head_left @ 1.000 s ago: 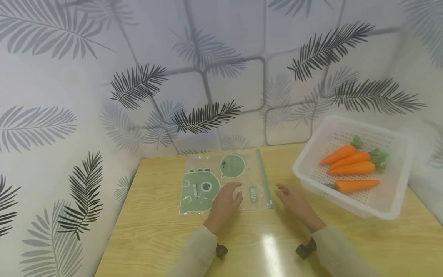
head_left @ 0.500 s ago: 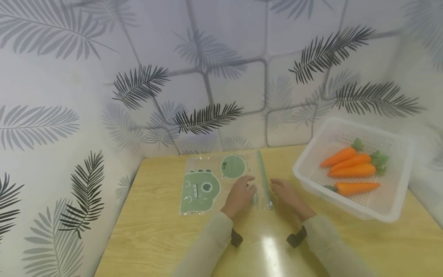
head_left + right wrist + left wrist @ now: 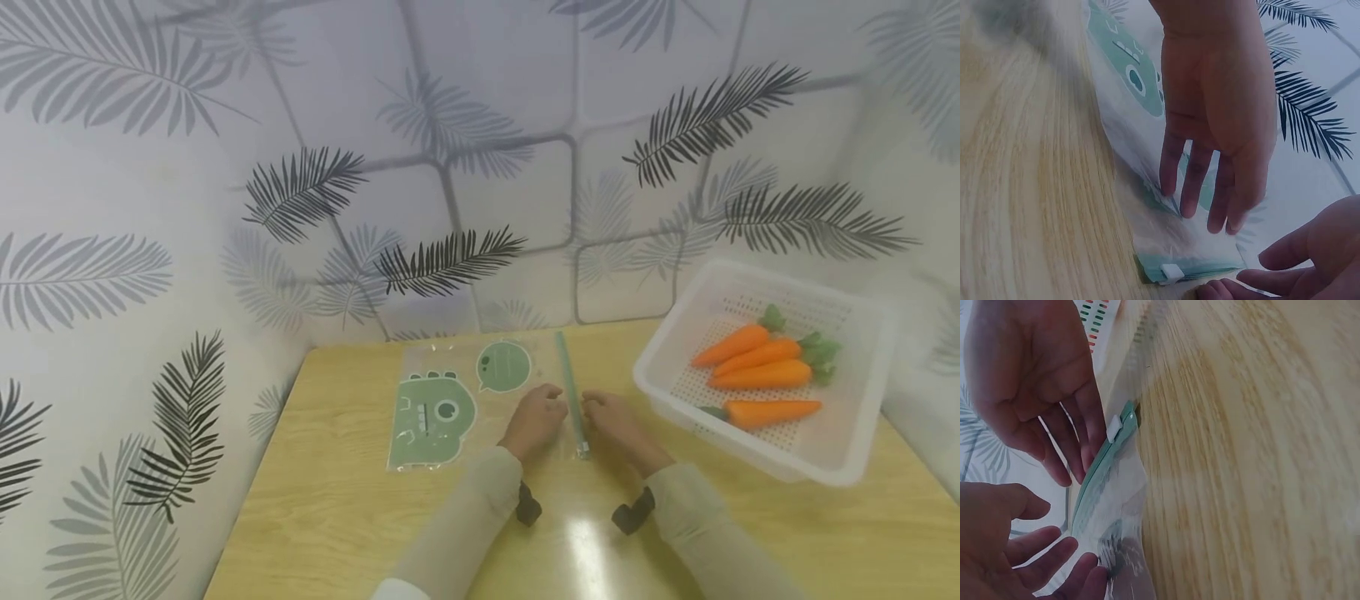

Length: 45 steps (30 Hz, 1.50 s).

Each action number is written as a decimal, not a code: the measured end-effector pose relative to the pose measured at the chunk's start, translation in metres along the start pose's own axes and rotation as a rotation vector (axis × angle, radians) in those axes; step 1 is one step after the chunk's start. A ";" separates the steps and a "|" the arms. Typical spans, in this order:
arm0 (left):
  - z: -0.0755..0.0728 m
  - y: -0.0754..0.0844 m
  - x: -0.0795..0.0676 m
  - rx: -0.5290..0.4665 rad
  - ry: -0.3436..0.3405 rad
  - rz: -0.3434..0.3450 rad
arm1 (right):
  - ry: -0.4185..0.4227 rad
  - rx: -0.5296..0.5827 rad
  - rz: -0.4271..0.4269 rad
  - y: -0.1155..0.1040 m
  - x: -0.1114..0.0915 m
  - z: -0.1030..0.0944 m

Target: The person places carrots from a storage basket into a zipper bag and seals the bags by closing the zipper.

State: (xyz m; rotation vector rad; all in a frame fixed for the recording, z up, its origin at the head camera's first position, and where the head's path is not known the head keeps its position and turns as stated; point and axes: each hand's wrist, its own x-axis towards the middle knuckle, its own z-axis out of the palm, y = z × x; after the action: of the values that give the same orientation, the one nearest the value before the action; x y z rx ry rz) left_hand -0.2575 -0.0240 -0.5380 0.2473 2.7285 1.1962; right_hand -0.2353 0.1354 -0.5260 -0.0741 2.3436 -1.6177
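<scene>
A clear zip bag (image 3: pixel 433 421) with a green one-eyed monster and a speech bubble printed on it lies flat on the table. Its green zip strip (image 3: pixel 567 375) runs along the right side, with a white slider (image 3: pixel 1114 429) at the near end. My left hand (image 3: pixel 536 421) is over the bag just left of the strip, its fingertips resting on the film with the fingers loosely bent. On the strip's other side is my right hand (image 3: pixel 618 423), fingers extended, fingertips right at the strip's edge in the left wrist view. Nothing shows gripped in either hand.
A white perforated plastic basket (image 3: pixel 862 417) stands at the right, holding several orange carrots (image 3: pixel 761 375) with green tops. The wooden table (image 3: pixel 322 517) meets a leaf-patterned wall covering (image 3: pixel 517 192) at the back and left. Both wrists carry dark camera mounts (image 3: pixel 528 504).
My left hand has slid right across the bag toward the zip strip. The right hand has shifted slightly left to the strip. Bag and basket stay in place.
</scene>
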 end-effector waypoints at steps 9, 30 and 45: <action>0.007 0.002 0.003 0.086 0.052 -0.017 | 0.014 0.076 0.027 0.001 0.006 0.005; -0.005 0.004 -0.017 -0.029 -0.040 -0.065 | 0.009 0.129 -0.045 -0.009 -0.007 0.016; -0.005 0.002 -0.019 -0.097 -0.026 -0.051 | 0.028 0.216 -0.115 -0.004 -0.013 0.023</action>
State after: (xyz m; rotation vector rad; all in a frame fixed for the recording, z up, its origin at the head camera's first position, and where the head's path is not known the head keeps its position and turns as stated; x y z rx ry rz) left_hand -0.2401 -0.0304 -0.5319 0.1788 2.6292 1.2984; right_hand -0.2171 0.1161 -0.5275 -0.1431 2.2052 -1.9293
